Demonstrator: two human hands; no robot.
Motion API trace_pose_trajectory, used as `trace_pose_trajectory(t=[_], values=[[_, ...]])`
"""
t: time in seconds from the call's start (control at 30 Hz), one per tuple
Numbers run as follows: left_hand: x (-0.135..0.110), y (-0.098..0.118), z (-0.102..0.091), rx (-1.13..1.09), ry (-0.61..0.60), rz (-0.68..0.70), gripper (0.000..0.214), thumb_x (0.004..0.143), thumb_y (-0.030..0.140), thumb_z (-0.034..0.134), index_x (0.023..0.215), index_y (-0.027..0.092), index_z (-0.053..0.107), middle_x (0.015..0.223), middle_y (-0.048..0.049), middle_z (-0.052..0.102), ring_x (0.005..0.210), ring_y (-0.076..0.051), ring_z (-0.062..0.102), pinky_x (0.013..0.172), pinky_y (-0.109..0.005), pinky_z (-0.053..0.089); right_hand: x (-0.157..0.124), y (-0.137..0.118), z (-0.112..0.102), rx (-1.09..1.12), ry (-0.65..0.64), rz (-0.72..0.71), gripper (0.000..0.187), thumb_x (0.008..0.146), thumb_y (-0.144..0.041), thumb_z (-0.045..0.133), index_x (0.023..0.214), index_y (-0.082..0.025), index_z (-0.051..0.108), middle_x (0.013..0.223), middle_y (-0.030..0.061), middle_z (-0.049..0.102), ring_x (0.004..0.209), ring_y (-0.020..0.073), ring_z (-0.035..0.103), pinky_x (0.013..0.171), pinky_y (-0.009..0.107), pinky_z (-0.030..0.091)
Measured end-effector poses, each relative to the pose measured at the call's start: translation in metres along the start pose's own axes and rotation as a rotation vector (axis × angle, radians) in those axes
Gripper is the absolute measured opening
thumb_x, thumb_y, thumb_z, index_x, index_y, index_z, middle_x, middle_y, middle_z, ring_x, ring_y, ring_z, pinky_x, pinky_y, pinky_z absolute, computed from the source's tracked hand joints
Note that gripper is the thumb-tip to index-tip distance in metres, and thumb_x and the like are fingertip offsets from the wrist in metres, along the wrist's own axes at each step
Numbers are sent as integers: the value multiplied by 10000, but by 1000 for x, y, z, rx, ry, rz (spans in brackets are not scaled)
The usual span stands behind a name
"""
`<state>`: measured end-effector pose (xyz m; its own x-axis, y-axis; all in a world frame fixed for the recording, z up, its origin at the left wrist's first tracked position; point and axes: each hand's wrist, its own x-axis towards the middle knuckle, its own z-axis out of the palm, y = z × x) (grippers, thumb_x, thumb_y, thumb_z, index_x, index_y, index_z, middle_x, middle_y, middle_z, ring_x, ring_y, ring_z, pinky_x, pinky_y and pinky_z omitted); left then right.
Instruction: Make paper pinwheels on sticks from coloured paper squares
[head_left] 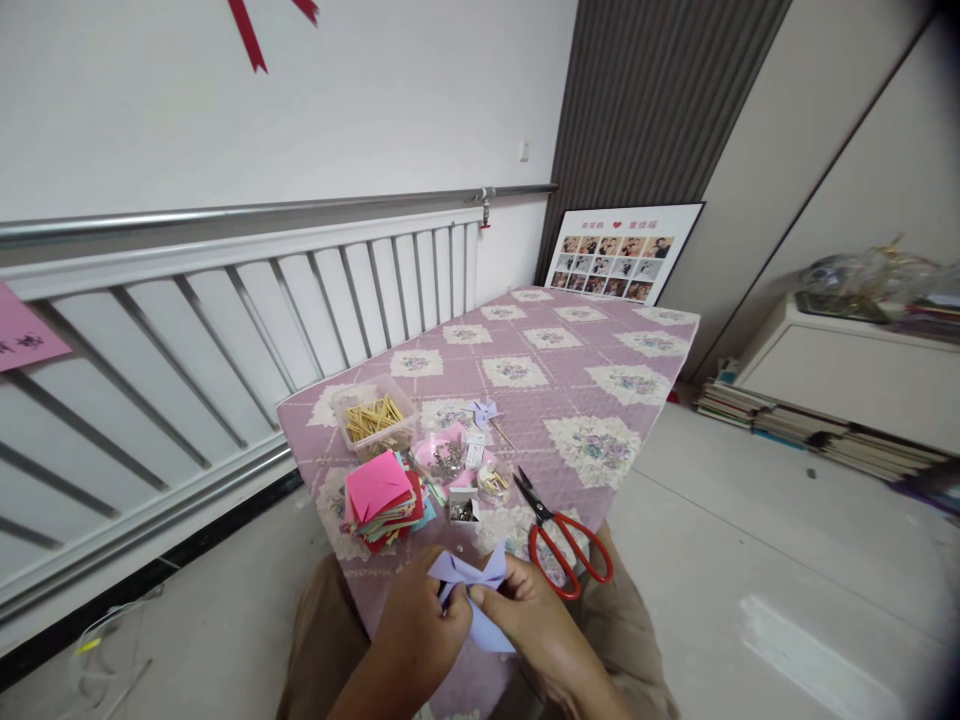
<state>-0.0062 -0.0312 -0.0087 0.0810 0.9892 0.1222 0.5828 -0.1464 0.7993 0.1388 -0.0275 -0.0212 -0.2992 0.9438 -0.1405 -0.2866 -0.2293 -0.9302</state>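
A partly folded lavender paper pinwheel point(491, 632) is held between my two hands at the near edge of the table. My left hand point(420, 610) pinches its left side, and my right hand point(536, 610) grips its right side with the thumb pressed near the centre. Whether a small pin sits under the fingertips is hidden. Just beyond lie red-handled scissors point(559, 540), a small white open box point(463, 506) with metal bits, and a stack of coloured paper squares point(382, 497). A finished lavender pinwheel on a stick point(484, 412) rests farther back.
A plastic tub of wooden sticks point(375, 415), a pink dish point(442, 458) of metal pieces and a round clear container point(495, 480) stand on the flowered tablecloth point(551, 338). A white radiator point(315, 300) runs along the left. A photo board point(619, 250) leans at the back.
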Motion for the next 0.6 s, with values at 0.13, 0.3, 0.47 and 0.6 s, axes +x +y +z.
trace_pose_trajectory(t=[0.13, 0.3, 0.47, 0.6], values=[[-1, -1, 3, 28, -29, -20, 153, 699, 105, 487, 751, 170, 616, 708, -37, 647, 670, -185, 596, 631, -294, 419, 0, 0, 2, -9, 19, 12, 344, 654, -439, 793, 859, -170, 731, 748, 17, 729, 645, 154, 620, 620, 251, 463], [0, 0, 2, -19, -87, -79, 152, 734, 141, 475, 730, 154, 626, 674, -41, 652, 629, -176, 583, 603, -287, 399, -2, -5, 4, -1, 32, 5, 289, 649, -392, 800, 817, -168, 729, 740, 9, 720, 647, 144, 600, 595, 229, 444], [3, 6, -6, -150, -177, -105, 145, 736, 145, 469, 733, 156, 614, 664, -21, 627, 620, -154, 554, 577, -259, 386, -5, -11, 5, -33, 93, 1, 281, 650, -363, 786, 842, -164, 739, 717, 5, 711, 631, 148, 592, 613, 247, 448], [5, 11, -10, -213, -196, -106, 113, 716, 129, 469, 694, 178, 569, 606, 22, 557, 572, -131, 509, 540, -239, 358, -5, -13, 6, -77, 112, -10, 251, 649, -334, 771, 837, -171, 738, 714, 4, 707, 595, 139, 568, 571, 238, 433]])
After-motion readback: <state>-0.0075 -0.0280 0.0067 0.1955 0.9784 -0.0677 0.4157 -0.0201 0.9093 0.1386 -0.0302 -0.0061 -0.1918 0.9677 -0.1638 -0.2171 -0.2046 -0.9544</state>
